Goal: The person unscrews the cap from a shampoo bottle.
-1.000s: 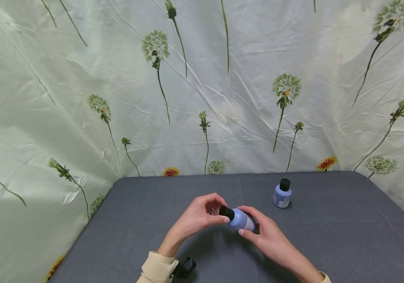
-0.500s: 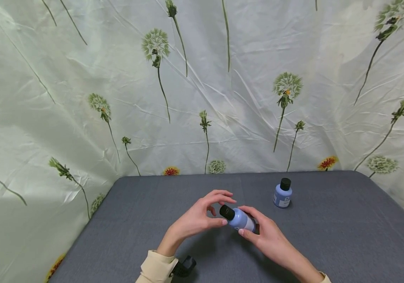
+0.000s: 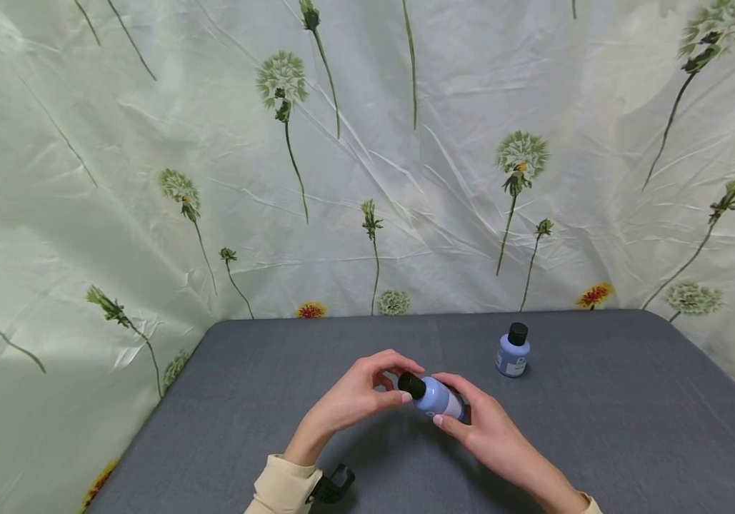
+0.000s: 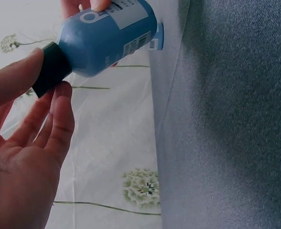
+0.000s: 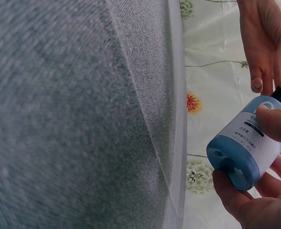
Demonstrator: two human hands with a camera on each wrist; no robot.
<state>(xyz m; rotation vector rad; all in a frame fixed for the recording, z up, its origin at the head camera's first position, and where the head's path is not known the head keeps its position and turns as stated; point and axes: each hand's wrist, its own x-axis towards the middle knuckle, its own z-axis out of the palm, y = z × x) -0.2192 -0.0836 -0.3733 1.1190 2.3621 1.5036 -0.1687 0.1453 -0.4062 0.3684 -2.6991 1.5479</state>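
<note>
A small blue bottle (image 3: 436,398) with a white label is held tilted above the table, its black cap (image 3: 411,385) pointing up to the left. My right hand (image 3: 486,428) grips the bottle's body between thumb and fingers, near the base. At the other end, my left hand (image 3: 357,392) has its thumb and fingertips around the cap; the left wrist view shows the thumb pressed on one side of the cap (image 4: 52,70) and fingertips against the other. Further back on the right stands a second blue bottle (image 3: 512,355), upright with a black cap on.
A dark grey cloth covers the table (image 3: 264,421). Behind it hangs a pale curtain (image 3: 341,178) printed with dandelions, reaching the table's far edge. A black strap device (image 3: 333,485) is worn on the left wrist, below a cream sleeve (image 3: 283,485).
Half a second ago the left fingers were spread away from the cap; now they have closed back around it. The right hand and both bottles stay about where they were.
</note>
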